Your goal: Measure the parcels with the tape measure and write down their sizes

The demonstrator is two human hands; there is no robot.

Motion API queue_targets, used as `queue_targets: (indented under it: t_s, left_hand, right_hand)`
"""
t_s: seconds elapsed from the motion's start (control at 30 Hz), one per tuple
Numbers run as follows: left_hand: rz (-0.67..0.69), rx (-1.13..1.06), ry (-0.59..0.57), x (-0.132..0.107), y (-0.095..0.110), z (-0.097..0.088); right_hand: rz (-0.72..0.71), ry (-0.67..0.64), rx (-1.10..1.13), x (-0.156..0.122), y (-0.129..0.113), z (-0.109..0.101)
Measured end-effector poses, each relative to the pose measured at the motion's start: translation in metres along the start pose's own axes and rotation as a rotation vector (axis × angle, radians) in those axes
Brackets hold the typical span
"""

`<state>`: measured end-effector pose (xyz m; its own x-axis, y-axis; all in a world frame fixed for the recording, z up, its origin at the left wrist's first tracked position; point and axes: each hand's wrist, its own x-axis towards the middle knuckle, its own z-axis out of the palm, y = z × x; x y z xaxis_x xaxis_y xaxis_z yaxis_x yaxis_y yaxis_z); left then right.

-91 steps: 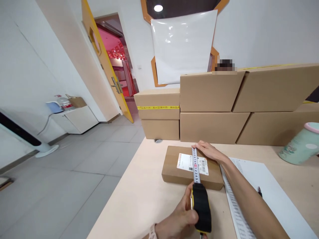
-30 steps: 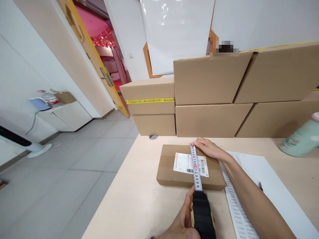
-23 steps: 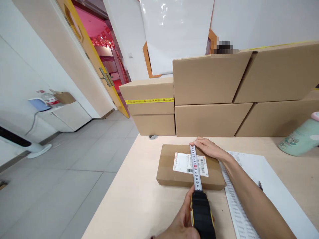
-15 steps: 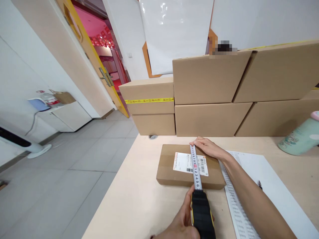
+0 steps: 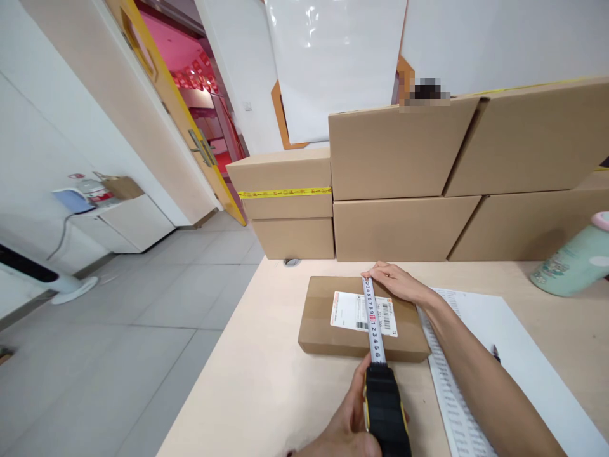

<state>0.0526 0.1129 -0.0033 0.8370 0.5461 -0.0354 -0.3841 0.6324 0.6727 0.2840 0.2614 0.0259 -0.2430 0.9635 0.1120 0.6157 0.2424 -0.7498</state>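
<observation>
Slightly more tape point(image 5: 373, 317) had been drawn out, so the box point(image 5: 340, 339) was spanned between the left hand point(image 5: 346, 424), gripping the case point(image 5: 386, 409), and the right hand point(image 5: 396, 282), pinching the tape's end.

A flat, closed brown box point(image 5: 316, 320) lies on the counter point(image 5: 247, 381), white label point(image 5: 349, 310) on top. The black tape measure point(image 5: 386, 406), edged yellow, is at the box's near side, blade point(image 5: 374, 330) extended across the label.
</observation>
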Motion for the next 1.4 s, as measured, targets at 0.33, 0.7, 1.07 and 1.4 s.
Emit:
queue_targets:
  t_s: [0.33,0.7,1.07,1.4]
  left_hand:
    - [-0.007,-0.012,-0.003,-0.001,-0.005,-0.006]
    - [-0.023,-0.012,0.010,-0.001,-0.006,-0.008]
    - [-0.024,0.001,0.006,-0.004,0.003,0.001]
    - [-0.024,0.056,0.075,-0.010,0.008,0.009]
  right_hand:
    - [-0.014,0.004,0.008,0.000,0.000,0.000]
    - [-0.001,0.008,0.000,0.000,0.000,0.000]
    - [-0.008,0.007,0.010,0.000,0.001,0.000]
    - [-0.025,0.000,0.016,-0.001,-0.007,-0.006]
